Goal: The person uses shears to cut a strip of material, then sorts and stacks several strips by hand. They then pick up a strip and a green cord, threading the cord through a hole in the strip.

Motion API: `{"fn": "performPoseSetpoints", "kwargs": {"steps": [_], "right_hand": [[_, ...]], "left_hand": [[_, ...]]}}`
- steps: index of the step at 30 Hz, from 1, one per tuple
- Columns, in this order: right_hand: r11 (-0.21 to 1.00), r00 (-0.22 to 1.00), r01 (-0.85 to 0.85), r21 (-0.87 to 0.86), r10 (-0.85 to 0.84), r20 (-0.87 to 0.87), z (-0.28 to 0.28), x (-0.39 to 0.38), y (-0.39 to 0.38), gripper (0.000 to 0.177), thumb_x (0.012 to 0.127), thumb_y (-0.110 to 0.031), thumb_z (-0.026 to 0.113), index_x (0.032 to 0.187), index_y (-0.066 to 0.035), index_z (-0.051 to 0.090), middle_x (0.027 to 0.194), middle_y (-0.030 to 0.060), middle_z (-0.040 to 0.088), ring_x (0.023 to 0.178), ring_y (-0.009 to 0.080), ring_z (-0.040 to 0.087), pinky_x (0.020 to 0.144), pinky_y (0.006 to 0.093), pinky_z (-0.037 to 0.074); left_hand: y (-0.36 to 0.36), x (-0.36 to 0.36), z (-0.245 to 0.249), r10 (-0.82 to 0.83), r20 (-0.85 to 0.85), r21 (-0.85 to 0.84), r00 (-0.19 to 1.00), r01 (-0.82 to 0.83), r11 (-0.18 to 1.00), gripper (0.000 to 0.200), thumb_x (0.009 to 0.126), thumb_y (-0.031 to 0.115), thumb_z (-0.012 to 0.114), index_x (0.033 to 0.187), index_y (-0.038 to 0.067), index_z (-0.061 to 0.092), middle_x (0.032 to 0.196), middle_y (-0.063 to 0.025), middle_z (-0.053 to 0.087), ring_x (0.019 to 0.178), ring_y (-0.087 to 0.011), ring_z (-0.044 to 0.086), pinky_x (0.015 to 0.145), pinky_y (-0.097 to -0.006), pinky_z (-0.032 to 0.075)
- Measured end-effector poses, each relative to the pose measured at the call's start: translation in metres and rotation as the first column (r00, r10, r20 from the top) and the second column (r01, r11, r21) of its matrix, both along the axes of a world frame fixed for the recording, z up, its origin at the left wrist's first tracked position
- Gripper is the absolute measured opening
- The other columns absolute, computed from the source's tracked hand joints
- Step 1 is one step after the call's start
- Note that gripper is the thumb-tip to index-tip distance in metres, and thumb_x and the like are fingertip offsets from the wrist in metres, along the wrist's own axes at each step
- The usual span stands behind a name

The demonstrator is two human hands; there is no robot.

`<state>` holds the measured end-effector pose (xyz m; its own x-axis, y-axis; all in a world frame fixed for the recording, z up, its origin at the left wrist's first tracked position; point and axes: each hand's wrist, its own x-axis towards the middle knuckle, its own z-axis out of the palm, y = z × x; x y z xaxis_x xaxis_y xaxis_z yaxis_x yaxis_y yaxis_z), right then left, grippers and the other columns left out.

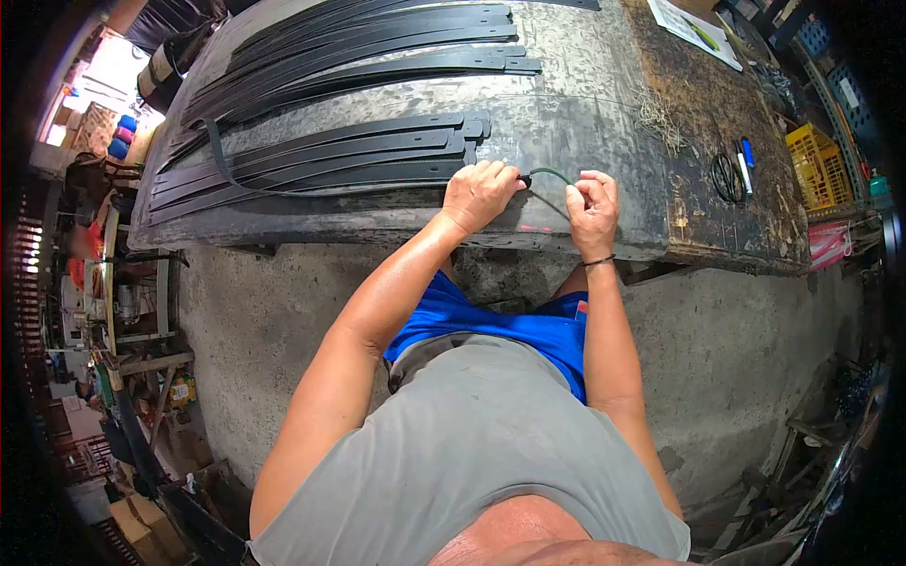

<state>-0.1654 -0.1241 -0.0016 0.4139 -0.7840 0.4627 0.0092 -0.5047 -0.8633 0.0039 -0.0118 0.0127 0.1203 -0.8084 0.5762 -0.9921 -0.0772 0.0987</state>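
Note:
My left hand is closed at the end of a dark strap close over the table's near edge. A short black tip pokes out past its fingers. From that tip a thin green cord arcs across to my right hand, which pinches its other end. Beside my left hand lies a bundle of flat black straps, their ends rounded and slotted. One strap in this bundle curls up in a loop at the left.
More black straps lie in rows farther back on the worn table. To the right are scissors, a blue marker, loose threads and a paper sheet. A yellow crate stands beyond the right edge.

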Motion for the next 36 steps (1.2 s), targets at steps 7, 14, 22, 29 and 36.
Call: {"fn": "performPoseSetpoints", "kwargs": {"steps": [7, 14, 22, 29, 36], "right_hand": [[0.999, 1.000, 0.012, -0.034, -0.013, -0.027, 0.001, 0.000, 0.000, 0.005, 0.081, -0.004, 0.067, 0.082, -0.001, 0.062, 0.106, 0.0070, 0.054, 0.068, 0.0077, 0.054, 0.059, 0.0215, 0.045], [0.999, 1.000, 0.013, -0.038, -0.014, -0.018, 0.000, -0.001, 0.001, 0.006, 0.080, -0.003, 0.067, 0.083, -0.001, 0.062, 0.107, 0.0077, 0.055, 0.070, 0.0093, 0.056, 0.061, 0.0230, 0.047], [0.999, 1.000, 0.002, -0.051, -0.003, -0.020, 0.000, -0.002, 0.000, 0.006, 0.080, -0.003, 0.066, 0.085, -0.001, 0.063, 0.107, 0.0083, 0.054, 0.074, 0.0100, 0.057, 0.063, 0.0229, 0.048], [0.992, 0.989, 0.116, 0.039, -0.119, 0.086, -0.005, -0.001, -0.006, 0.006, 0.080, -0.005, 0.066, 0.080, -0.002, 0.061, 0.104, 0.0077, 0.055, 0.071, 0.0096, 0.053, 0.060, 0.0236, 0.045], [0.988, 0.983, 0.122, 0.093, -0.133, 0.123, -0.014, -0.001, -0.013, 0.009, 0.082, -0.007, 0.066, 0.078, -0.002, 0.059, 0.103, 0.0074, 0.055, 0.072, 0.0092, 0.051, 0.062, 0.0235, 0.045]], "left_hand": [[0.000, 0.001, -0.001, -0.012, -0.022, 0.010, 1.000, 0.012, 1.000, 0.019, 0.082, 0.031, 0.067, 0.083, 0.014, 0.059, 0.071, -0.0007, 0.055, 0.066, -0.0177, 0.059, 0.057, -0.0309, 0.048], [0.000, 0.001, -0.001, -0.012, -0.018, 0.017, 1.000, 0.012, 1.000, 0.019, 0.082, 0.031, 0.067, 0.084, 0.014, 0.059, 0.071, -0.0010, 0.055, 0.066, -0.0179, 0.058, 0.057, -0.0311, 0.048], [0.000, 0.001, -0.002, -0.018, -0.005, 0.005, 1.000, 0.018, 1.000, 0.019, 0.082, 0.031, 0.066, 0.083, 0.014, 0.058, 0.070, -0.0011, 0.054, 0.066, -0.0182, 0.058, 0.056, -0.0310, 0.047], [0.002, -0.002, 0.011, -0.023, 0.013, 0.076, 1.000, 0.022, 0.997, 0.018, 0.083, 0.028, 0.065, 0.098, 0.018, 0.062, 0.073, -0.0007, 0.055, 0.067, -0.0179, 0.059, 0.056, -0.0304, 0.048], [-0.011, 0.019, 0.004, -0.117, -0.168, 0.073, 0.979, 0.131, 0.989, 0.023, 0.082, 0.026, 0.066, 0.102, 0.018, 0.061, 0.084, -0.0026, 0.057, 0.080, -0.0231, 0.057, 0.066, -0.0365, 0.048]]}}
